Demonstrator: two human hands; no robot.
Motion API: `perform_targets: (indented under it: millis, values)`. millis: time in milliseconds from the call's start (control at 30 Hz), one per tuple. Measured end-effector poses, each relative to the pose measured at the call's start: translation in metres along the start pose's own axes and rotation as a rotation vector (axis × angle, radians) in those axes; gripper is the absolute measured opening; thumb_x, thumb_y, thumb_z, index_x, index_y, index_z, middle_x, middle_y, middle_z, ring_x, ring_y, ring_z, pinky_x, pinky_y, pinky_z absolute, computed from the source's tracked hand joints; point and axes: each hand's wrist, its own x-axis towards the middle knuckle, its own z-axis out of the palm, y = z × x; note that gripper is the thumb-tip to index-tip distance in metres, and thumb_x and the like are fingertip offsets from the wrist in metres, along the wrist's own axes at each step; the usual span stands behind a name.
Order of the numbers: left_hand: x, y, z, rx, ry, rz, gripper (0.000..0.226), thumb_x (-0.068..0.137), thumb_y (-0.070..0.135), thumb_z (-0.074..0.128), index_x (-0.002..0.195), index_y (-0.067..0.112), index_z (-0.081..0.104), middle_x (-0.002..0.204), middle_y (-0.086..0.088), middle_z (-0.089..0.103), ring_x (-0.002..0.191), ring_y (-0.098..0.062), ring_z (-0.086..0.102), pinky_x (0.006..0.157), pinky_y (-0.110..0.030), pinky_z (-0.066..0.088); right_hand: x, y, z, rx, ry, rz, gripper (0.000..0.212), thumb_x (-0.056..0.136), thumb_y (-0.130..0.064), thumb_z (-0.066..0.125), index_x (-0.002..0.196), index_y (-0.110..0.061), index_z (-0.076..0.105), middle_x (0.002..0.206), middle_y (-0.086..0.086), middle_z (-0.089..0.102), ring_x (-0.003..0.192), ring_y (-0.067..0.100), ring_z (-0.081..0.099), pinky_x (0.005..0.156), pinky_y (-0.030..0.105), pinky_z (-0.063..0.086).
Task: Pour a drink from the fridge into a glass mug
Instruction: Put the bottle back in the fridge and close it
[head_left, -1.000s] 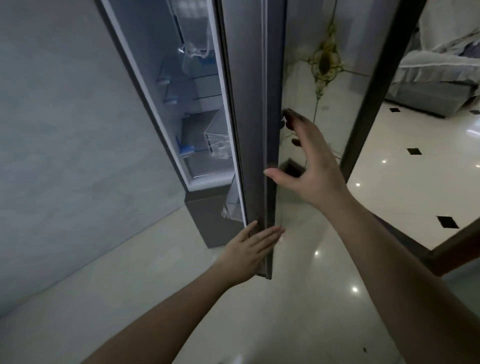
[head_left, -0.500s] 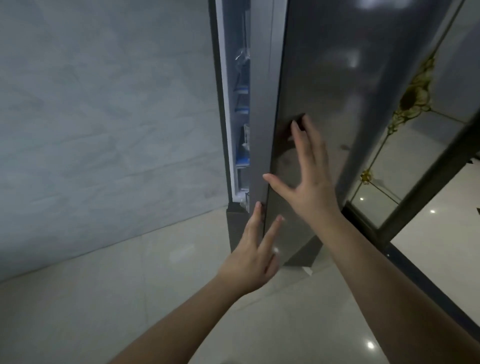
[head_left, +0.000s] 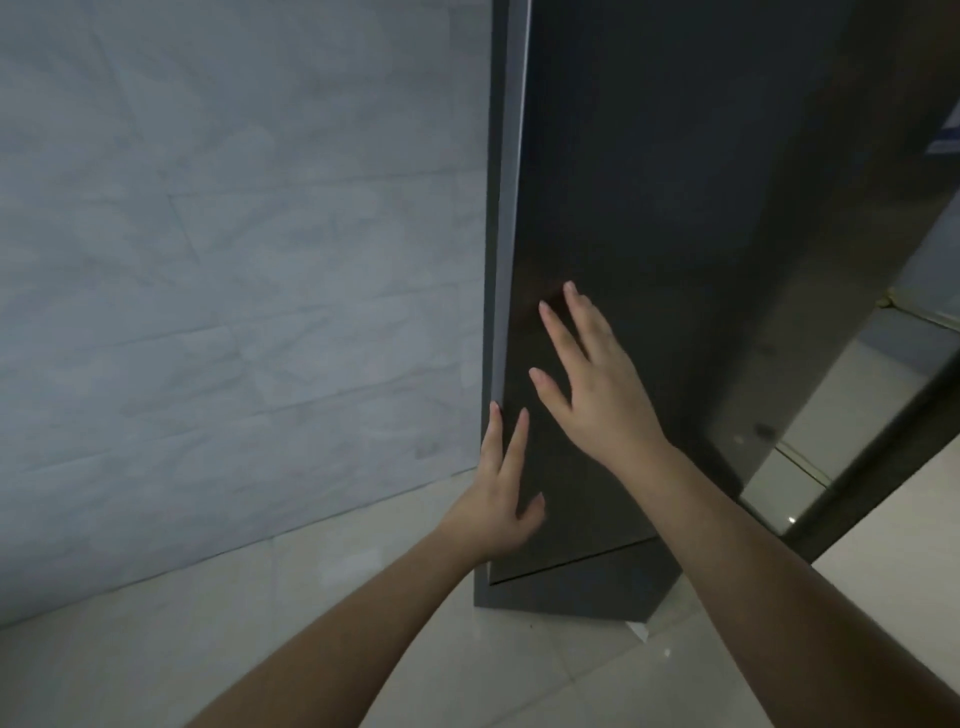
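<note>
Pressing fridge door (head_left: 675, 260) shut: both hands flat on dark panel, step looks like closing fridge. Left hand (head_left: 501, 499) at 6 o'clock by door's left edge, fingers (head_left: 493, 431) straight, gripping nothing. Right hand (head_left: 597, 395) at 3 o'clock of it, fingers spread, holding nothing. No drink, no mug in view; whereabouts cannot be told. Next move, by judgement: release door, turn toward mug. Door smooth, glossy, dark grey, tall slab; wall (head_left: 234, 260) pale marbled tile; floor (head_left: 156, 649) polished cream tile.
</note>
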Motion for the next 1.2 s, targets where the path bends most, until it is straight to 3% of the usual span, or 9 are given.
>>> perform_targets:
  millis: [133,267,467,567,700,833,1000,1133,1200]
  values:
    - [0.028,-0.016,-0.011,-0.074,0.021,-0.073,0.102,0.095,0.031,0.056,0.142,0.048,-0.032,0.159,0.009,-0.033,0.145,-0.003,-0.004,0.106,-0.016,0.022,0.025,0.006,0.012,0.016,-0.063,0.019,0.066,0.099,-0.046,0.036,0.155,-0.026,0.008,0.164,-0.005,-0.008,0.15,0.013,-0.002,0.114,0.04,0.024]
    - [0.054,-0.03,-0.014,-0.186,0.072,-0.185,0.1,0.095,0.027,0.058,0.147,0.04,-0.027,0.163,0.013,-0.018,0.149,-0.003,-0.003,0.118,-0.024,0.018,0.046,0.016,0.023,0.016,-0.1,0.024,0.066,0.1,-0.044,0.033,0.155,-0.026,0.002,0.163,-0.007,-0.007,0.149,0.01,-0.001,0.116,0.036,0.019]
    - [0.108,-0.045,-0.022,-0.416,0.173,-0.415,0.09,0.093,0.019,0.059,0.158,0.03,-0.003,0.164,0.007,0.006,0.15,-0.013,0.013,0.121,-0.04,0.022,0.076,0.038,0.044,0.002,-0.173,0.04,0.069,0.1,-0.045,0.031,0.155,-0.023,-0.005,0.164,-0.005,-0.004,0.149,0.009,0.001,0.118,0.03,0.01]
    - [0.136,-0.055,-0.028,-0.452,0.205,-0.465,0.08,0.092,0.018,0.058,0.158,0.024,0.013,0.16,0.004,0.02,0.143,-0.012,0.026,0.115,-0.031,0.028,0.088,0.053,0.056,-0.06,-0.206,0.062,0.069,0.101,-0.042,0.032,0.155,-0.019,-0.003,0.164,-0.001,-0.001,0.15,0.012,0.004,0.121,0.033,0.01]
    - [0.155,-0.062,-0.028,-0.48,0.23,-0.506,0.083,0.085,0.029,0.057,0.157,0.024,0.016,0.156,0.008,0.022,0.137,-0.009,0.032,0.112,-0.032,0.034,0.095,0.066,0.07,-0.136,-0.218,0.051,0.069,0.101,-0.039,0.033,0.155,-0.016,-0.003,0.164,0.001,-0.003,0.15,0.014,0.001,0.121,0.033,0.007]
    - [0.158,-0.069,-0.027,-0.503,0.266,-0.504,0.075,0.087,0.024,0.057,0.153,0.026,0.023,0.146,0.012,0.028,0.134,-0.007,0.035,0.114,-0.038,0.036,0.093,0.068,0.081,-0.192,-0.217,0.048,0.07,0.099,-0.038,0.034,0.156,-0.014,0.0,0.163,0.003,-0.004,0.15,0.017,-0.001,0.122,0.037,0.012]
    - [0.161,-0.07,-0.035,-0.48,0.291,-0.525,0.065,0.092,0.012,0.055,0.151,0.026,0.03,0.149,0.007,0.035,0.13,-0.008,0.043,0.105,-0.034,0.045,0.095,0.058,0.086,-0.254,-0.242,0.066,0.071,0.099,-0.042,0.036,0.155,-0.014,0.003,0.163,0.009,-0.007,0.15,0.023,-0.003,0.119,0.039,0.005]
    - [0.161,-0.069,-0.047,-0.523,0.273,-0.57,0.056,0.095,0.014,0.054,0.146,0.031,0.037,0.146,0.008,0.045,0.128,-0.011,0.049,0.106,-0.043,0.047,0.095,0.055,0.084,-0.253,-0.261,0.073,0.07,0.099,-0.046,0.035,0.155,-0.017,0.005,0.163,0.01,-0.009,0.15,0.025,-0.004,0.119,0.04,0.005]
    - [0.159,-0.066,-0.052,-0.465,0.25,-0.588,0.051,0.098,0.019,0.051,0.147,0.029,0.039,0.146,0.006,0.048,0.128,-0.013,0.05,0.107,-0.038,0.045,0.094,0.055,0.08,-0.24,-0.272,0.06,0.069,0.099,-0.047,0.035,0.156,-0.018,0.008,0.163,0.01,-0.009,0.15,0.025,-0.004,0.12,0.04,0.006]
